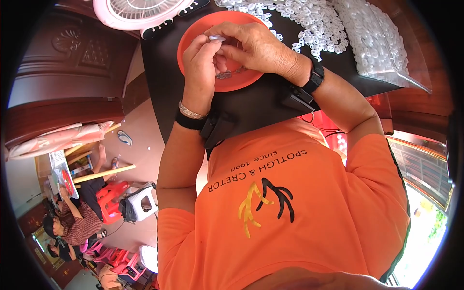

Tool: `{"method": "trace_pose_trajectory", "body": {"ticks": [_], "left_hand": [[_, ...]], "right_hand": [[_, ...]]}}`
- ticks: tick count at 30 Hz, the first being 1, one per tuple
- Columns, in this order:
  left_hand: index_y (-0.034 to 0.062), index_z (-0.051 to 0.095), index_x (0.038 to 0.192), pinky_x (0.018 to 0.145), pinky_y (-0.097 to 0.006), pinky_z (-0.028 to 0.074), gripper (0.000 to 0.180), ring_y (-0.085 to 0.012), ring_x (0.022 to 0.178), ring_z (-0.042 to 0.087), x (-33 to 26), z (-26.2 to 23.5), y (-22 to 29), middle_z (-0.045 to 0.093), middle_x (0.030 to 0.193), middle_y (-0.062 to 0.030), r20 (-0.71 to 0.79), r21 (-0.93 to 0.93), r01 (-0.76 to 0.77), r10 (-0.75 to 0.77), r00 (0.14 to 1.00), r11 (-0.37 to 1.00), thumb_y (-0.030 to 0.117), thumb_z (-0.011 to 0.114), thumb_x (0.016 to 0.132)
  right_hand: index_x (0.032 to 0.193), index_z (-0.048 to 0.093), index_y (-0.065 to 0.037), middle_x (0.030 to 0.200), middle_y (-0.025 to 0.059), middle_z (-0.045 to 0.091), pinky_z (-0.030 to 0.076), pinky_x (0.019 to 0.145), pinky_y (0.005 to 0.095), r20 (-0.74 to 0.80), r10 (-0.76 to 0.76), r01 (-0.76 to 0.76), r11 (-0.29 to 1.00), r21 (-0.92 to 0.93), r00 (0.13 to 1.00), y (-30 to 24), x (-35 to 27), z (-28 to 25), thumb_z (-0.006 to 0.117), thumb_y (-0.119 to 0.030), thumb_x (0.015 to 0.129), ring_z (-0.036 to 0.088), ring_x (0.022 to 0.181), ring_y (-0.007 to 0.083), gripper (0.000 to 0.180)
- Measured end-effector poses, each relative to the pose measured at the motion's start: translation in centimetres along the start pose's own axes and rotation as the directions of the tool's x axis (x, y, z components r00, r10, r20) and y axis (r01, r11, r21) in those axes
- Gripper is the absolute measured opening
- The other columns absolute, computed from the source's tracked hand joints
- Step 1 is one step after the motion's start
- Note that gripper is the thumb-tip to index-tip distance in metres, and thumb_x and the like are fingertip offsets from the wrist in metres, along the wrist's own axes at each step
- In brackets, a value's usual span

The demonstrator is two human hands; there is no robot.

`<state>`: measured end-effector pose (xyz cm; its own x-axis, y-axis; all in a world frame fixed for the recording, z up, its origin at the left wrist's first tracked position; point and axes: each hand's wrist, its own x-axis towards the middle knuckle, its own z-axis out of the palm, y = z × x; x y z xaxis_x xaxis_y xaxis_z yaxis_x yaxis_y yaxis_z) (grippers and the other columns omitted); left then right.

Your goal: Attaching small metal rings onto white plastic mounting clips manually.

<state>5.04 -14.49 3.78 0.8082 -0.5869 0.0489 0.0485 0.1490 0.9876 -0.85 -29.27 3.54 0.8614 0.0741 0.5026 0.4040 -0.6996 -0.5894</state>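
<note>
Both hands meet over a round orange-red basin [188, 38] on the dark table. My left hand [200, 65] has its fingers bent around a small whitish plastic piece [217, 37]. From the other side, the thumb and fingers of my right hand [258, 46] close on the same piece. Small silvery bits [232, 73] lie in the basin below my fingers; their exact kind is too small to make out. Just beyond the right hand, many loose white plastic pieces with holes [309, 24] are spread over the table.
A clear bag full of white pieces [377, 38] stands at the table's right edge. A pink-and-white fan [140, 9] is at the far left. The black tabletop [164, 92] ends near my body. Other people [77, 222] sit by stools at lower left.
</note>
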Motion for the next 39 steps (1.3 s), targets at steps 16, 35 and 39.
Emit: {"method": "trace_pose_trajectory", "body": {"ticks": [16, 35, 39], "left_hand": [[0.0011, 0.061, 0.086, 0.043, -0.019, 0.035, 0.018, -0.0074, 0.047, 0.048, -0.10, -0.13, 0.23, 0.055, 0.062, -0.0016, -0.011, -0.077, -0.066, 0.066, 0.998, 0.995, 0.015, 0.049, 0.087], [-0.0008, 0.060, 0.089, 0.046, -0.020, 0.037, 0.020, -0.0080, 0.050, 0.047, -0.01, -0.50, 0.11, 0.054, 0.066, -0.0023, -0.013, -0.075, -0.031, 0.030, 0.999, 0.997, 0.015, 0.048, 0.086], [-0.0010, 0.059, 0.093, 0.048, -0.021, 0.037, 0.023, -0.0087, 0.053, 0.048, -0.01, -0.53, 0.07, 0.055, 0.066, -0.0026, 0.011, -0.036, -0.047, 0.048, 0.999, 0.998, 0.018, 0.047, 0.088]], "right_hand": [[0.118, 0.058, -0.005, 0.088, 0.0087, 0.068, 0.054, 0.072, 0.0280, -0.042, -0.049, 0.054, 0.989, 0.138, 0.998, -0.78, 0.25, -0.46, 0.066, -0.003, 0.082, 0.067, 0.081, 0.0175, 0.037], [0.117, 0.059, -0.006, 0.091, 0.0098, 0.069, 0.055, 0.070, 0.0284, -0.055, -0.086, 0.092, 0.990, 0.109, 0.995, -0.91, 0.46, -0.74, 0.067, -0.003, 0.080, 0.068, 0.080, 0.0191, 0.038], [0.116, 0.059, -0.006, 0.088, 0.0089, 0.068, 0.054, 0.069, 0.0281, -0.026, -0.031, 0.034, 0.991, 0.128, 0.999, -0.75, 0.42, -0.65, 0.067, -0.005, 0.082, 0.068, 0.078, 0.0187, 0.035]]}}
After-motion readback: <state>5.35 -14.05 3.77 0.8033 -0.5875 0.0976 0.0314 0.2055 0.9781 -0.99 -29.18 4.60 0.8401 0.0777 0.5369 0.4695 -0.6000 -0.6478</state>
